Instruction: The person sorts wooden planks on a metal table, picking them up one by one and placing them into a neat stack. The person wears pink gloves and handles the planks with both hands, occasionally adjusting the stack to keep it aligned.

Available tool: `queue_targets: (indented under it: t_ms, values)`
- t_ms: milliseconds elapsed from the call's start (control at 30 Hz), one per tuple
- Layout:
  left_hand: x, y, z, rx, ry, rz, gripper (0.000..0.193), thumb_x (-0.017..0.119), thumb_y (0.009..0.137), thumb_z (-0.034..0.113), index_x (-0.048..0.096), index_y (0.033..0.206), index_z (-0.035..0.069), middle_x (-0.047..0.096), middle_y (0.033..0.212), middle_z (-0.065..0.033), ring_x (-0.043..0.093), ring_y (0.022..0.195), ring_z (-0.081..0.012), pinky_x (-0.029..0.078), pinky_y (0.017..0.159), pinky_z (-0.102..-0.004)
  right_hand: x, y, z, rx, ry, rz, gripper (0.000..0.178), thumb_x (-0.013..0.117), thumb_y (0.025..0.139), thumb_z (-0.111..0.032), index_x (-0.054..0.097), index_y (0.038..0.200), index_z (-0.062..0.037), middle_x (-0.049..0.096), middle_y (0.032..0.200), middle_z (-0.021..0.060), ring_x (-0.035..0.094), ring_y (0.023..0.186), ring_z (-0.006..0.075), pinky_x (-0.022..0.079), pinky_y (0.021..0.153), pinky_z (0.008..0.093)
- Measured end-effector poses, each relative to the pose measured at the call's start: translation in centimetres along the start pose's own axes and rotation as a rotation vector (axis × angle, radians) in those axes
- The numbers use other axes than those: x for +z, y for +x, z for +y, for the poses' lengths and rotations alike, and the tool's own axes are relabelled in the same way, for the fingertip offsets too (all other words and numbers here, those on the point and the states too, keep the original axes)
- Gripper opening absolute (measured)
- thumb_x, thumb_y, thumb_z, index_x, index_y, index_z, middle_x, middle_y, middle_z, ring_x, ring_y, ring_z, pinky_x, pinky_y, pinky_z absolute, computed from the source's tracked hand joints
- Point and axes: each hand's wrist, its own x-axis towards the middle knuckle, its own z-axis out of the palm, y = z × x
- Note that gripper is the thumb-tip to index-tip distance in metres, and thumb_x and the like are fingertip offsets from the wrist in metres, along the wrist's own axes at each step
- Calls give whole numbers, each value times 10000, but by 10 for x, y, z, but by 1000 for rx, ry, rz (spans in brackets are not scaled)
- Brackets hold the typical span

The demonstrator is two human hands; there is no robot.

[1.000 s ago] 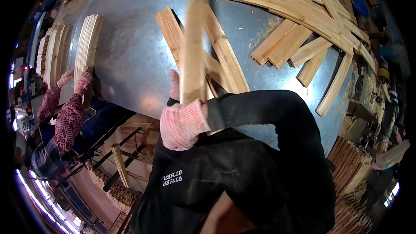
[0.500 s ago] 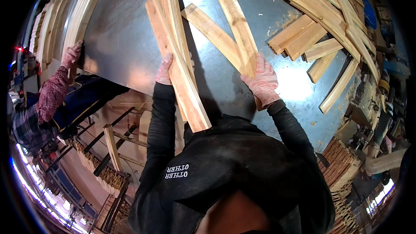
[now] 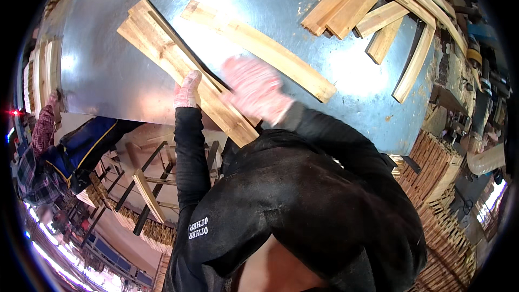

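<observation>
In my left hand (image 3: 187,91), in a pink-and-white glove, are several wooden boards (image 3: 162,48) bunched lengthwise. They slant from the upper left down toward my chest, with the thumb over the top one. My right hand (image 3: 254,89), gloved alike, is smeared by motion just right of the bunch. Its fingers cannot be made out, nor whether it touches the wood. Beyond it a pale board (image 3: 281,65) lies slantwise on the metal table (image 3: 108,70); glare near its far end hides whether another overlaps it.
Loose boards (image 3: 346,8) lie piled at the far right of the table. A co-worker's gloved hand (image 3: 52,100) is by stacked boards (image 3: 46,70) at the left. Stacked timber (image 3: 432,165) stands at the lower right, and a rack with black bars (image 3: 151,194) at the lower left.
My right hand has left the board it gripped and moved left to the bunch. The bunch in my left hand has tilted leftward. The two loose boards now lie in one slanting line.
</observation>
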Motion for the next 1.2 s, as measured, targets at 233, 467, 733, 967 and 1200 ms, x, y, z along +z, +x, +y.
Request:
queue_targets:
  t_ms: [233,467,733,967,1200]
  values:
    - [-29,-7,112,117,997,220,833,789,768,206,311,1423,13,646,1102,-176,669,914,-283,548,818,-387,39,-54,117,193,13,263,769,667,868,-395,349,1463,-27,486,1365,239,489,1261,352,408,1046,462]
    - [-6,-14,110,-66,1857,509,1063,734,778,437,104,1524,16,521,1284,-279,543,1194,-423,480,970,-492,38,-19,129,-160,1264,69,473,570,984,-283,493,1318,43,664,1101,122,661,973,183,529,888,303]
    - [120,-80,43,-315,148,-410,478,691,894,154,533,1321,9,647,1119,-66,604,997,-155,499,881,-310,-24,28,95,-318,1118,167,511,593,955,-325,506,1317,24,624,1219,134,599,1111,238,475,967,329]
    - [109,-43,81,-25,190,-117,298,665,844,22,593,1132,3,666,974,-33,628,876,-141,530,781,-278,-193,57,245,103,-548,689,978,737,733,-518,342,1471,-13,397,1487,219,385,1365,373,282,1150,433]
    - [-35,136,221,520,1065,451,374,729,813,356,650,1047,76,702,842,-95,664,787,-232,520,708,-383,-267,86,290,381,-610,322,1240,887,514,-351,218,1526,-98,325,1525,222,310,1406,414,259,1157,483]
